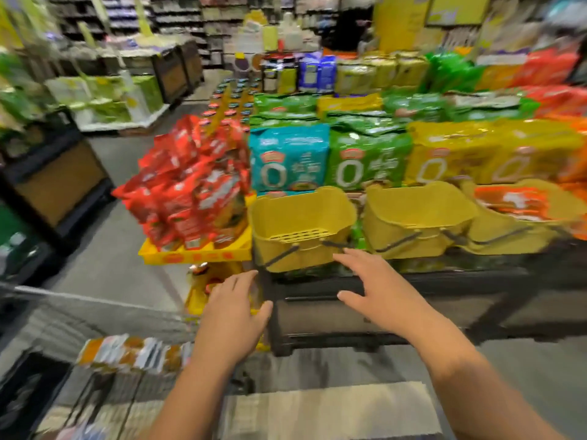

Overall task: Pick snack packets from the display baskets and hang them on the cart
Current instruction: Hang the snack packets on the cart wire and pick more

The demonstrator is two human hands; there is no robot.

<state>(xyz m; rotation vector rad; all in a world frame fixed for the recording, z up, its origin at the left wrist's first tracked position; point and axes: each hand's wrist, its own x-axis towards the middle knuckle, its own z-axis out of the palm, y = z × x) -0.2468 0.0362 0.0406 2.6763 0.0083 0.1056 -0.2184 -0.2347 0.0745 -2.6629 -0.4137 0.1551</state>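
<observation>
Left hand (234, 308), right hand (379, 289) both spread, empty, red packets (190, 192) heaped in yellow tray (197, 257)

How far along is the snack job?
Started: a row of orange-and-white packets already looks hung along the cart. Right now the left hand and right hand are empty, fingers spread, reaching toward a yellow basket. Left: orange packets wait in the basket farther right.

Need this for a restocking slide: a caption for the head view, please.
Open left hand and open right hand reach toward a yellow basket beside red snack packets in a shop aisle.
</observation>
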